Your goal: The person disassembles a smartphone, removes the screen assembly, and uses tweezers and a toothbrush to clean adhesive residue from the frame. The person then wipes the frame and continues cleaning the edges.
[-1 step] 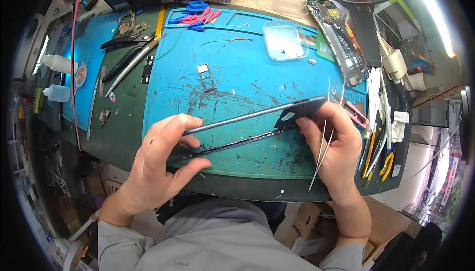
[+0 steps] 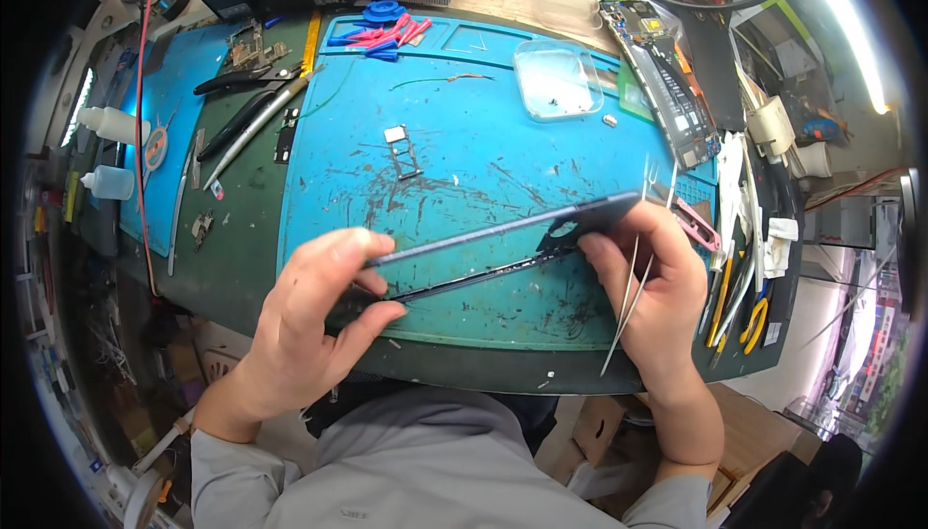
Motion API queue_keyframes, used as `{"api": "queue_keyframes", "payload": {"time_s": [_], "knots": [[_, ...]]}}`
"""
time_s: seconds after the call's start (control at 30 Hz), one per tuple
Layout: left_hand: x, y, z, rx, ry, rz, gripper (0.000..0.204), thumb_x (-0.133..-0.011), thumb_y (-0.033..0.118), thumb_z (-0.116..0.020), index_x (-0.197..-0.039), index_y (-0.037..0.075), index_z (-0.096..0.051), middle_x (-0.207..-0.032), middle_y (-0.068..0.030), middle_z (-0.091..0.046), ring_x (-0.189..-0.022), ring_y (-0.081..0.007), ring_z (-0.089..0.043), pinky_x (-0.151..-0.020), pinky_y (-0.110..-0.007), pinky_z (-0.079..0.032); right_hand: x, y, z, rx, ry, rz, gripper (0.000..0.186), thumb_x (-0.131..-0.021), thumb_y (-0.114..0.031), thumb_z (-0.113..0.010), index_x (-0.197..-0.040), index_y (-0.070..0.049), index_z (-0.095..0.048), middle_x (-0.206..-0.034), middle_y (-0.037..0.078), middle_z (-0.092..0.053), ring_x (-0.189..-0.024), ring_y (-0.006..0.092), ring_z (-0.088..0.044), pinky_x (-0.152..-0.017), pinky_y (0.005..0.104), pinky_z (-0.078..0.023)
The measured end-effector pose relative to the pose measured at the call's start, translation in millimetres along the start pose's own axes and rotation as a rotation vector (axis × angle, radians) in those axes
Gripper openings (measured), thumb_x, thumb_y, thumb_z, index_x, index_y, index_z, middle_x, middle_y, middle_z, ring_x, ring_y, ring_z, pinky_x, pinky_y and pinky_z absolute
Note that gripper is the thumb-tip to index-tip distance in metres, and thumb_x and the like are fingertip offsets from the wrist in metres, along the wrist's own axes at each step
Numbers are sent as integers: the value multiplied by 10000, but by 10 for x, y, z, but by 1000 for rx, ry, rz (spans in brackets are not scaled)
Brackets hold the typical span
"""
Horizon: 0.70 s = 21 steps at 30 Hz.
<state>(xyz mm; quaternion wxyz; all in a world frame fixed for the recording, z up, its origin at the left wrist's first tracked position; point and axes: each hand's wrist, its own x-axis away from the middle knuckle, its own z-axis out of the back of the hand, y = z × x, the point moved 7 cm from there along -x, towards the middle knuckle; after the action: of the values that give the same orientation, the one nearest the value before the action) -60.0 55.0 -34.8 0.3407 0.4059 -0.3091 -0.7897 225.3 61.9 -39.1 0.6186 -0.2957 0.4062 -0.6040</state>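
Between my hands, above the mat (image 2: 329, 181), is a thin dark blue phone housing (image 2: 474, 231), held at a slant. Mat shows between its two long edges; whether these are one piece I cannot tell. My left hand (image 2: 314, 312) has its thumb at the lower edge and its fingers at the upper edge on the left end. My right hand (image 2: 652, 283) pinches the other end, beside a dark part with a round cutout (image 2: 561, 229). Metal tweezers (image 2: 626, 312) also sit in that hand, slanting past the palm. Farther off lies a small card tray (image 2: 404, 157).
Pink and blue picks (image 2: 382, 36) and a clear plastic box (image 2: 558, 80) lie at the back. Black-handled pliers (image 2: 242, 85) are at the left. An opened phone (image 2: 667, 85) and several tools (image 2: 739, 297) line the right side. Bottles (image 2: 111, 181) stand far left.
The housing's upper edge has tilted slightly, its right end a little lower and its left end a little higher. My left thumb has shifted slightly left and up.
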Motion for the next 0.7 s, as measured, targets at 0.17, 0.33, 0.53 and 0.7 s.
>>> {"api": "queue_keyframes", "payload": {"time_s": [0.17, 0.33, 0.53, 0.7], "knots": [[80, 31, 10, -88, -89, -137, 575, -892, -63, -798, -1409, 37, -566, -1289, -236, -654, -939, -307, -709, -753, -392, -618, 350, -184, 374, -2, 156, 52, 746, -1072, -564, -566, -1500, 47, -554, -984, 72, -665, -728, 99, -569, -659, 229, -471], [59, 54, -3, -78, -91, -155, 415, -932, -21, -745, -1328, 55, -644, -1256, -216, -664, -911, -281, -712, -721, -386, -585, 820, -184, 378, 191, 52, -8, 784, -1113, -621, -379, -1392, 65, -635, -870, 80, -654, -712, 140, -620, -564, 271, -495], [46, 44, 3, -96, -92, -130, 433, -916, -6, -767, -1322, 97, -658, -1205, -198, -697, -915, -282, -724, -728, -386, -587, 660, -412, -146, 32, -172, 229, 440, -916, -77, -829, -1290, 97, -676, -937, 158, -786, -773, 233, -782, -680, 313, -635], [39, 77, -2, -130, -88, -150, 530, -848, -42, -812, -1315, 151, -654, -1189, -199, -701, -887, -281, -728, -689, -366, -585, 603, -436, -237, -8, -154, 271, 414, -885, -64, -880, -1241, 69, -715, -909, 141, -783, -764, 234, -776, -684, 309, -633]]}}
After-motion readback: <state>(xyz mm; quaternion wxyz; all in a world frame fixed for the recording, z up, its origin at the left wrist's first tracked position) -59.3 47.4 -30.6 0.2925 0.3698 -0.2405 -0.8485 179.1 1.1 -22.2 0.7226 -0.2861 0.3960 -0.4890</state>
